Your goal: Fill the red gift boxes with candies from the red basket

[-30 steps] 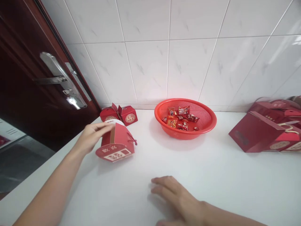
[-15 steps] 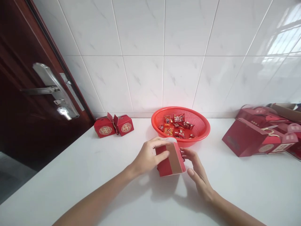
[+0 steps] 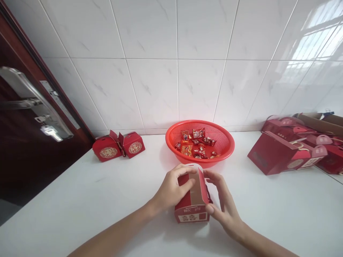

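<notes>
A small red box (image 3: 191, 214) with a printed front panel sits on the white table in front of me. My left hand (image 3: 178, 187) lies over its left side and top, with fingers and thumb on the red and brown panel. At the right side, my right hand (image 3: 222, 203) touches the flap's edge with its fingertips and the front corner with its thumb. Dark red wrappers show at the right side of the box, partly hidden by the flap and fingers. Just behind stands a red mesh basket (image 3: 230, 146) holding several wrapped candies (image 3: 199, 134).
Two red boxes, one left (image 3: 107, 148) and one beside it (image 3: 134, 144), stand near the wall at the left. Several red boxes (image 3: 284, 153) are piled at the right. A brown door (image 3: 16, 142) with a handle and keys is at far left.
The box has come nearer and its printed front panel now shows, with both hands moving along. My right thumb has come onto the box's front corner. The view has shifted slightly right.
</notes>
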`<state>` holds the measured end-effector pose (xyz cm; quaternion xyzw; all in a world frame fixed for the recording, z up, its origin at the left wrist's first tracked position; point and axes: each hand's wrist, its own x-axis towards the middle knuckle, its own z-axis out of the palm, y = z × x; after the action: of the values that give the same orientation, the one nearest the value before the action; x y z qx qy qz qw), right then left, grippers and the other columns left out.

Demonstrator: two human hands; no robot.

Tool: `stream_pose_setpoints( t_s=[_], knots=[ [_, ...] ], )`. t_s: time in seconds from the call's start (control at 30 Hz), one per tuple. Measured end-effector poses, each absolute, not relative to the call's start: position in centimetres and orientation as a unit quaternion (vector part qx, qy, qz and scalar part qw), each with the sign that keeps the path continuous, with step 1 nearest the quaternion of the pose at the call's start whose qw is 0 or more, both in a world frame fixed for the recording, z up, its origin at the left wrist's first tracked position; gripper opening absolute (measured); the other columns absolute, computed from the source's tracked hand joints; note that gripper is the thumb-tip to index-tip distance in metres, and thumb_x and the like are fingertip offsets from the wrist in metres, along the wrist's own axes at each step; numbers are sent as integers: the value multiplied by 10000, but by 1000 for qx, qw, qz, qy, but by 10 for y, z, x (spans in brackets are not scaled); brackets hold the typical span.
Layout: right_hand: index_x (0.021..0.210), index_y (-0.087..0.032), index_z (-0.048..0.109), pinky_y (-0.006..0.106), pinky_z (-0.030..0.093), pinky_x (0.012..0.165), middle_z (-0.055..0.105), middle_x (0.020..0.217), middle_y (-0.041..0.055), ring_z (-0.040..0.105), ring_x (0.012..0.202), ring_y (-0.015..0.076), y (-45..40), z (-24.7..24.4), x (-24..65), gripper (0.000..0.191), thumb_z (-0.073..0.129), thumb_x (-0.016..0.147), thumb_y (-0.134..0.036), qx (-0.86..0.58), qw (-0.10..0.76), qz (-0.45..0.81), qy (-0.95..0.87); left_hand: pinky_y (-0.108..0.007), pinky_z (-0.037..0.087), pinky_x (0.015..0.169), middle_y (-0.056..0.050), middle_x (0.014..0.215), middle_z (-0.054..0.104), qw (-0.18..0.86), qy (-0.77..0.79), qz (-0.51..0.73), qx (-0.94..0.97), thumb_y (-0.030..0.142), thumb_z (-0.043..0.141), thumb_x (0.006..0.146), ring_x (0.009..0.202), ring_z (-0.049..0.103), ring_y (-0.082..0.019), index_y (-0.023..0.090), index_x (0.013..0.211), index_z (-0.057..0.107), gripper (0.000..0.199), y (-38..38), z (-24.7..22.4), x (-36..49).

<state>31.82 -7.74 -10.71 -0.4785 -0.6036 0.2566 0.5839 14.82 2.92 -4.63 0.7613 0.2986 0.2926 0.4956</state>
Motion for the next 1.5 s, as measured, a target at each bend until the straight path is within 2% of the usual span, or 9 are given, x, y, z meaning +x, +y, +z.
stream_pose_setpoints(
  t_s=[0.13, 0.53, 0.77, 0.93, 1.1, 1.2, 1.33, 1.5],
  knots=[
    [1435, -317, 432, 462, 430, 1130, 499, 1463, 94, 472, 1369, 311, -78, -105, 318, 648, 628, 907, -637, -483, 583, 270, -595, -408, 479, 1118, -87, 1360, 657, 502, 297, 278, 763, 272, 598, 931, 1307, 593, -272, 227, 1175, 752, 292, 30, -45, 147],
    [1476, -327, 401, 469, 433, 1157, 487, 1511, 98, 439, 1433, 316, -82, -109, 322, 650, 572, 935, -645, -475, 568, 314, -594, -404, 462, 1124, -87, 1272, 678, 492, 268, 287, 777, 239, 589, 922, 1244, 614, -256, 226, 1147, 746, 274, 31, -51, 147],
    [1446, -319, 425, 455, 438, 1134, 528, 1444, 93, 489, 1361, 294, -81, -98, 321, 639, 616, 921, -630, -483, 569, 286, -601, -400, 489, 1085, -103, 1275, 675, 481, 256, 286, 788, 279, 583, 942, 1212, 636, -254, 213, 1158, 735, 272, 25, -49, 149],
    [1406, -306, 447, 463, 447, 1111, 533, 1424, 98, 499, 1332, 291, -81, -92, 323, 628, 631, 907, -639, -481, 569, 289, -600, -394, 469, 1107, -105, 1310, 659, 484, 263, 286, 784, 291, 566, 947, 1258, 607, -254, 201, 1166, 735, 291, 21, -46, 151],
    [1442, -305, 406, 490, 437, 1124, 505, 1429, 113, 498, 1332, 305, -81, -90, 324, 779, 692, 832, -695, -479, 566, 273, -613, -390, 453, 1124, -82, 1335, 648, 503, 257, 279, 777, 268, 540, 948, 1289, 586, -251, 231, 1176, 735, 302, 15, -43, 150],
    [1522, -307, 308, 492, 419, 1152, 457, 1486, 122, 467, 1383, 313, -82, -89, 327, 939, 711, 788, -731, -450, 548, 263, -654, -378, 458, 1114, -62, 1346, 643, 511, 244, 275, 777, 227, 504, 931, 1298, 575, -251, 244, 1173, 740, 339, 12, -37, 146],
    [1590, -294, 194, 504, 440, 1133, 396, 1552, 157, 452, 1415, 338, -83, -89, 330, 1047, 744, 790, -685, -465, 499, 217, -698, -391, 462, 1102, -52, 1374, 639, 510, 237, 260, 784, 176, 459, 868, 1271, 581, -270, 232, 1199, 744, 441, 13, -27, 137],
    [1573, -259, 249, 547, 479, 1067, 530, 1451, 183, 550, 1321, 367, -83, -87, 334, 947, 734, 829, -587, -455, 489, 48, -743, -420, 476, 1094, -21, 1411, 641, 522, 211, 244, 790, 156, 434, 768, 1325, 550, -314, 250, 1254, 738, 581, 18, -17, 127]
  ],
)
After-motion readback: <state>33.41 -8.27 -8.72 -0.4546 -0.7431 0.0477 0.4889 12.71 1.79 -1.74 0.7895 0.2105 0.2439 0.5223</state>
